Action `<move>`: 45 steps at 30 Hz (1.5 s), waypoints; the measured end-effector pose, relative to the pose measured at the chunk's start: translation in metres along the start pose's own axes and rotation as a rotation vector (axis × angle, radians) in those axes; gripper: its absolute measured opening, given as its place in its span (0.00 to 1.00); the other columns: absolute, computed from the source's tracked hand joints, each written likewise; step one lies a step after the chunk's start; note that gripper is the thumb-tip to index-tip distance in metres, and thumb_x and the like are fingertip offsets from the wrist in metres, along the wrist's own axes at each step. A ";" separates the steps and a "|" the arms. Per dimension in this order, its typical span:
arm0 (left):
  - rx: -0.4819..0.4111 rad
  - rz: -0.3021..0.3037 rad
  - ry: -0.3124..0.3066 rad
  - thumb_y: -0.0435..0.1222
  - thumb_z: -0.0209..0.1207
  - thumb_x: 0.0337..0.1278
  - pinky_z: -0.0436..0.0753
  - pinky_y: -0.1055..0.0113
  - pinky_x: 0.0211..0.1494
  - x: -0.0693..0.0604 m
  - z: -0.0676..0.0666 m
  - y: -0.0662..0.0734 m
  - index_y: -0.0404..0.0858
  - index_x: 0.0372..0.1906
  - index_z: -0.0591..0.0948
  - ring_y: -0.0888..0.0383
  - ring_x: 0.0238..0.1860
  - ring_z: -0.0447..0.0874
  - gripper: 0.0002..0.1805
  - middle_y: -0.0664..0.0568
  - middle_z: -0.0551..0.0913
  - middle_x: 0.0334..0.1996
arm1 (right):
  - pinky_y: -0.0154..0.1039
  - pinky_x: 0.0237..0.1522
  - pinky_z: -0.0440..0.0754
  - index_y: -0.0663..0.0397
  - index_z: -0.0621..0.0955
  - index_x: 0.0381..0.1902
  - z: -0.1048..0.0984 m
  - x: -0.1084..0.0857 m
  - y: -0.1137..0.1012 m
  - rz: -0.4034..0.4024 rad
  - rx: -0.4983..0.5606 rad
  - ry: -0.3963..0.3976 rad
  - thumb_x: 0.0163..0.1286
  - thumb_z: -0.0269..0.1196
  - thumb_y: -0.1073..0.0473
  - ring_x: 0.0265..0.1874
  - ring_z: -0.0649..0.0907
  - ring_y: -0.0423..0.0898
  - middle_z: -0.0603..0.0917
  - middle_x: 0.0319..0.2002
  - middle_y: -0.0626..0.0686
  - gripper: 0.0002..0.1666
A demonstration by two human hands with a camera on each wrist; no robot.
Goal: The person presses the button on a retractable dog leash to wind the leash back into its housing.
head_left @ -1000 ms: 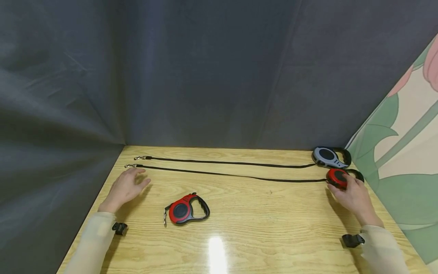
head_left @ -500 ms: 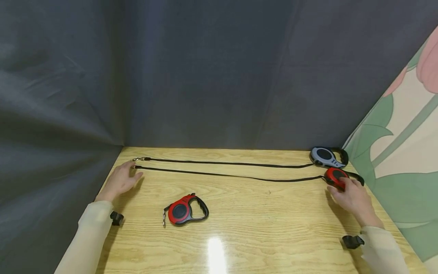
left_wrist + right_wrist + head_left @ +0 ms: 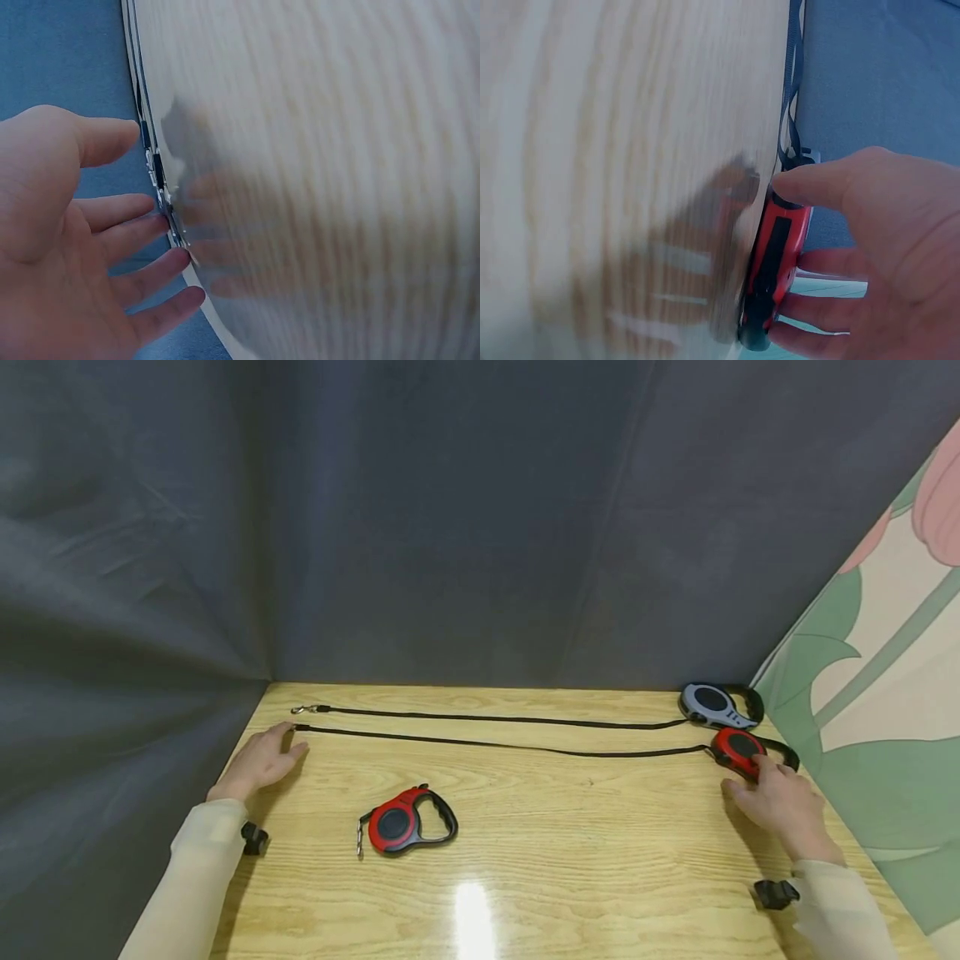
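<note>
Two retractable dog leashes lie drawn out across the back of the wooden table. The red leash's case (image 3: 738, 752) is at the right, and its black strap (image 3: 450, 742) runs left to a clip mostly hidden by my left hand (image 3: 257, 762). Straight fingers of that hand rest at the clip. My right hand (image 3: 783, 802) touches the near side of the red case with extended fingers, its thumb apart from the case in the head view. Behind it lies the grey leash (image 3: 708, 700), its strap (image 3: 480, 719) ending in a metal clip (image 3: 303, 709).
A second red leash (image 3: 393, 825), its strap wound in, lies left of centre on the table (image 3: 570, 860). Dark cloth (image 3: 465, 527) hangs along the back and left edges. A floral cloth (image 3: 885, 727) borders the right side.
My left hand has moved slightly left onto the front strap's clip, then drawn back a little. My right hand has loosened and shifted slightly off the red case.
</note>
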State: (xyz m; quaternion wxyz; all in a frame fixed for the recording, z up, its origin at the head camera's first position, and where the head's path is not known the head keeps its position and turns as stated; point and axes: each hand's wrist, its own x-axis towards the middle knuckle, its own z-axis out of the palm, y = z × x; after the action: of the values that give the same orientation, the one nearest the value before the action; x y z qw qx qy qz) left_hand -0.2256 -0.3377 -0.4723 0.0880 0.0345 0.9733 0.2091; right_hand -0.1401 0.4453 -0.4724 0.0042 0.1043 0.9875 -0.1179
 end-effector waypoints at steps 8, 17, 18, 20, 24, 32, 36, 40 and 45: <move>0.074 0.012 0.075 0.42 0.50 0.81 0.71 0.30 0.71 -0.006 0.006 0.000 0.20 0.72 0.71 0.21 0.69 0.70 0.30 0.20 0.71 0.70 | 0.72 0.38 0.74 0.75 0.70 0.67 0.001 0.000 0.000 -0.024 0.031 0.046 0.70 0.65 0.52 0.47 0.78 0.84 0.77 0.57 0.83 0.38; 0.109 0.026 0.082 0.40 0.52 0.79 0.78 0.33 0.63 -0.014 0.006 0.002 0.22 0.63 0.79 0.24 0.60 0.80 0.24 0.25 0.82 0.60 | 0.60 0.29 0.76 0.77 0.74 0.61 0.004 0.002 0.002 -0.089 0.045 0.119 0.63 0.69 0.62 0.36 0.84 0.77 0.86 0.45 0.77 0.33; 0.113 0.029 0.084 0.39 0.53 0.79 0.79 0.33 0.62 -0.016 0.006 0.001 0.22 0.63 0.80 0.24 0.59 0.80 0.24 0.25 0.83 0.59 | 0.61 0.30 0.76 0.76 0.74 0.61 0.005 0.002 0.002 -0.094 0.051 0.121 0.63 0.69 0.62 0.36 0.84 0.77 0.86 0.44 0.77 0.33; 0.118 0.030 0.088 0.39 0.54 0.77 0.79 0.32 0.63 -0.020 0.007 0.001 0.22 0.64 0.79 0.23 0.60 0.80 0.25 0.24 0.82 0.60 | 0.60 0.30 0.77 0.75 0.74 0.61 0.007 0.001 0.001 -0.114 0.063 0.130 0.63 0.70 0.62 0.35 0.84 0.75 0.87 0.42 0.75 0.32; 0.113 0.020 0.083 0.38 0.53 0.77 0.78 0.31 0.63 -0.026 0.009 -0.001 0.22 0.66 0.77 0.22 0.60 0.79 0.26 0.22 0.80 0.62 | 0.56 0.27 0.76 0.73 0.75 0.61 0.010 0.000 0.000 -0.142 0.080 0.143 0.64 0.70 0.62 0.30 0.85 0.69 0.88 0.38 0.71 0.31; 0.092 -0.012 0.067 0.40 0.51 0.80 0.72 0.27 0.69 -0.033 0.012 0.000 0.22 0.71 0.73 0.20 0.67 0.70 0.28 0.22 0.72 0.71 | 0.52 0.25 0.75 0.71 0.76 0.62 0.012 -0.001 -0.004 -0.124 0.102 0.173 0.69 0.65 0.59 0.28 0.84 0.67 0.88 0.38 0.71 0.28; 0.080 -0.010 0.064 0.38 0.50 0.80 0.69 0.28 0.72 -0.033 0.013 0.002 0.20 0.70 0.73 0.19 0.70 0.67 0.28 0.20 0.69 0.72 | 0.57 0.28 0.76 0.70 0.78 0.63 0.014 0.001 -0.005 -0.135 0.141 0.223 0.73 0.62 0.57 0.32 0.84 0.70 0.86 0.41 0.74 0.27; 0.080 0.000 0.074 0.37 0.49 0.79 0.70 0.28 0.71 -0.033 0.014 0.002 0.19 0.68 0.74 0.19 0.69 0.69 0.27 0.19 0.71 0.70 | 0.65 0.35 0.78 0.71 0.78 0.64 0.014 0.000 -0.008 -0.158 0.185 0.275 0.76 0.60 0.57 0.39 0.84 0.74 0.85 0.47 0.77 0.26; 0.087 0.002 0.087 0.37 0.50 0.79 0.72 0.29 0.70 -0.033 0.014 0.003 0.19 0.67 0.76 0.20 0.67 0.71 0.26 0.20 0.73 0.68 | 0.70 0.45 0.76 0.71 0.79 0.64 0.012 -0.001 -0.011 -0.188 0.255 0.365 0.80 0.57 0.59 0.47 0.82 0.76 0.83 0.52 0.77 0.23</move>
State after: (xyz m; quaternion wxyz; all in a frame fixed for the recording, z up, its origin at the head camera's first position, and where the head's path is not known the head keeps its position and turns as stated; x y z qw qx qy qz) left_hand -0.1908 -0.3332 -0.4785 0.0440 0.0300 0.9844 0.1679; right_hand -0.1414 0.4318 -0.4818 -0.1984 0.0309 0.9545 -0.2206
